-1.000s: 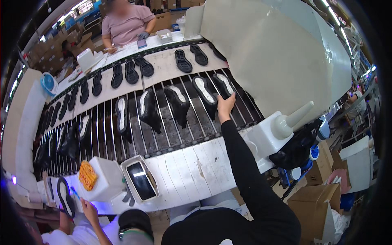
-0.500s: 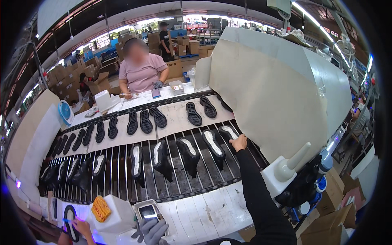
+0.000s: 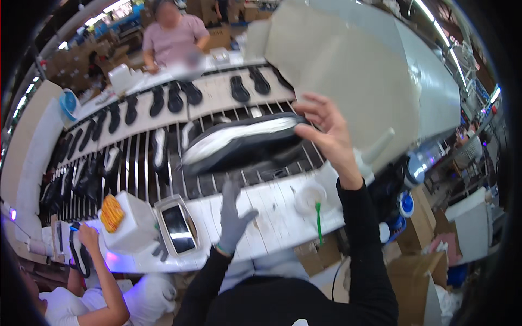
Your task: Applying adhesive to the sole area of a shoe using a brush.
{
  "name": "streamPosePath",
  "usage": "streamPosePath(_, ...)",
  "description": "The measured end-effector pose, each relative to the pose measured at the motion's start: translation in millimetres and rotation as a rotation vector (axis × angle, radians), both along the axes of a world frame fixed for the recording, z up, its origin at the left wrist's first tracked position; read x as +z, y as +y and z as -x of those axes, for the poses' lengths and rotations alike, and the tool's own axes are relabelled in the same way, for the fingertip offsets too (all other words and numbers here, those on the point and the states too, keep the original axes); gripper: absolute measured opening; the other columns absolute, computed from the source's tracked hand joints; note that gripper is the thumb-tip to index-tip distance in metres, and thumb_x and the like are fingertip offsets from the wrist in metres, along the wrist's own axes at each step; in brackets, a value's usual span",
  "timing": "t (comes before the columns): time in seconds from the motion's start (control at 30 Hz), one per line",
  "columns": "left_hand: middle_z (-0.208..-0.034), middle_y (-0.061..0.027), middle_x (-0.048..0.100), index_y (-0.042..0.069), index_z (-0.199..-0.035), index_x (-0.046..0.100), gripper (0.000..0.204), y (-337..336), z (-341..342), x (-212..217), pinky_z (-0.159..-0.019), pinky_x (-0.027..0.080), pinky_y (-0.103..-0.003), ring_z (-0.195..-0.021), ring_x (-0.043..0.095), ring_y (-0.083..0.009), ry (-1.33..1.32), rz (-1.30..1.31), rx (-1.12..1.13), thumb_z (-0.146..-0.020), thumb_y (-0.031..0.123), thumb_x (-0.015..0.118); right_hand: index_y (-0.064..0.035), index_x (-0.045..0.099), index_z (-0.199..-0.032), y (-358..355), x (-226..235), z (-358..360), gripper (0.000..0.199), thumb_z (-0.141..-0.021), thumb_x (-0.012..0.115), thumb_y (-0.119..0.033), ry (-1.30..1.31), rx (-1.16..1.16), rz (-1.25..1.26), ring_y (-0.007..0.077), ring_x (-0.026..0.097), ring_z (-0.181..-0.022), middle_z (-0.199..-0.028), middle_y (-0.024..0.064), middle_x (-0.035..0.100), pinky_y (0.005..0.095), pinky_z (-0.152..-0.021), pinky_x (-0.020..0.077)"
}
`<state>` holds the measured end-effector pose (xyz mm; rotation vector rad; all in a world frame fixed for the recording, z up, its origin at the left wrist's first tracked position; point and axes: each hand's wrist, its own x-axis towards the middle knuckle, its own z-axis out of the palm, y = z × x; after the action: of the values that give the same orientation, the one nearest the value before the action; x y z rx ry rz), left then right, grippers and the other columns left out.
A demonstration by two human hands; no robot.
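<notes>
My bare right hand (image 3: 331, 133) grips one end of a black shoe upper (image 3: 247, 142) with a white underside, holding it on its side above the metal rods of the conveyor (image 3: 209, 185). The shoe is smeared by motion. Below it, over the white worktop (image 3: 272, 223), my left hand (image 3: 232, 220) wears a grey glove, its fingers apart with nothing in them. Other black uppers with white bottoms, such as one upper (image 3: 159, 149), lie on the rods further left. Beyond, black soles (image 3: 239, 89) rest in a row on a pale belt.
A large pale hood (image 3: 359, 70) covers the conveyor's right end. On the worktop stand a tray (image 3: 190, 251) holding a dark phone-like slab, a white box (image 3: 136, 225) and a pot with a green-handled brush (image 3: 318, 220). Co-workers sit across and at lower left, one holding a sole (image 3: 80, 255).
My right hand has lifted the shoe off the rods and brought it nearer. My left hand has moved from the tray toward the shoe. The view has tilted down.
</notes>
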<state>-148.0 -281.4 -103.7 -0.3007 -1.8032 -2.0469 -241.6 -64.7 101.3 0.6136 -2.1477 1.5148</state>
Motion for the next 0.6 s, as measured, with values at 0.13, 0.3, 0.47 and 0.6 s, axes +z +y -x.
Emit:
streamPosePath(0.13,-0.146,-0.0151,0.045,0.007,-0.143,0.044,0.067,-12.2,-61.2,-7.4,-0.110,0.036,-0.040,-0.136,0.041,-0.0278,-0.239,0.526,0.130,-0.086,0.033,0.070,-0.0006,0.062,-0.117,42.8,-50.3,-77.1,0.037,-0.084,0.074,-0.009,-0.020,-0.185,0.191,0.0194,0.062,-0.107,-0.115,0.0103,0.067,0.0337,-0.096,0.0445)
streamPosePath(0.3,-0.147,-0.0145,0.043,0.005,-0.144,0.042,0.069,-6.9,-85.4,-49.1,-0.116,0.024,-0.044,-0.136,0.036,-0.0305,-0.341,-0.298,0.018,-0.087,0.030,0.073,-0.0028,0.062,-0.111,83.1,-222.7,-151.6,0.033,-0.081,0.075,-0.009,-0.511,-0.583,0.181,0.0128,0.060,-0.090,-0.101,0.0043,0.067,0.0254,-0.078,0.0458)
streamPosePath(0.47,-0.151,-0.0142,0.036,0.005,-0.149,0.033,0.080,-4.6,-104.2,-48.7,-0.118,0.018,-0.043,-0.141,0.027,-0.0297,-0.581,-0.469,0.004,-0.085,0.031,0.075,0.0022,0.058,-0.113,65.2,-302.4,-168.9,0.037,-0.081,0.074,-0.007,-0.461,-0.762,0.081,0.0167,0.059,-0.085,-0.098,0.0094,0.066,0.0303,-0.077,0.0470)
streamPosePath(0.6,-0.152,-0.0147,0.033,0.005,-0.150,0.030,0.083,-9.6,-114.3,-68.0,-0.118,0.018,-0.042,-0.142,0.026,-0.0302,-0.362,0.029,0.166,-0.085,0.031,0.075,0.0024,0.064,-0.097,67.1,-262.3,-166.6,0.015,-0.085,0.070,-0.005,-0.370,-0.754,0.050,0.0136,0.058,-0.074,-0.082,0.0079,0.064,0.0289,-0.067,0.0456)
